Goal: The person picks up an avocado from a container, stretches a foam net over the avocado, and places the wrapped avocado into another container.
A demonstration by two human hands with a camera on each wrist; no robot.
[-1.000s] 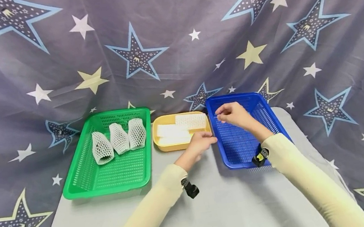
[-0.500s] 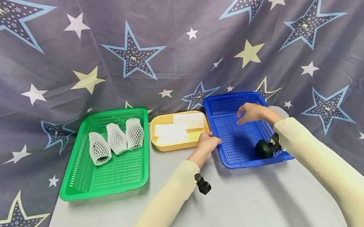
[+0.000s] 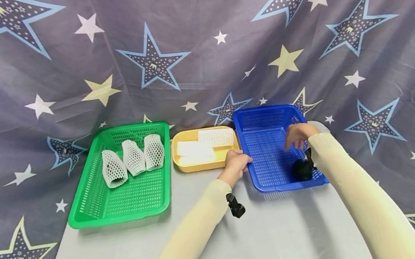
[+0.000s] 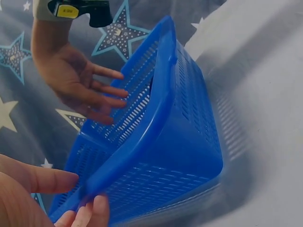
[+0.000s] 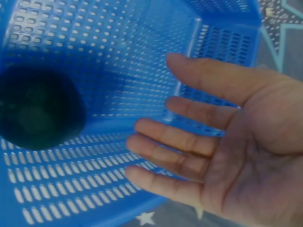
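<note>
My left hand (image 3: 237, 163) holds the left rim of the blue basket (image 3: 253, 175), thumb on one side and fingers on the other, as the left wrist view shows. Over the right part of that basket is my right hand (image 3: 298, 135), its fingers extended and nothing in them. A dark green, rounded fruit (image 5: 40, 108) lies in the basket's near right corner, apart from the right fingers. In the head view the right wrist strap hides part of it. What kind of fruit it is I cannot tell.
A yellow tray (image 3: 200, 166) with white foam net sleeves (image 3: 216, 137) stands between the baskets. On the left, a green basket (image 3: 124, 218) holds three net-wrapped items (image 3: 134, 157), one showing a dark end. A star-printed curtain (image 3: 197, 52) hangs behind the grey-white table (image 3: 216, 255).
The left hand has moved right onto the blue basket's rim. My right hand has shifted right and down inside the basket, and the dark fruit has come into view near it.
</note>
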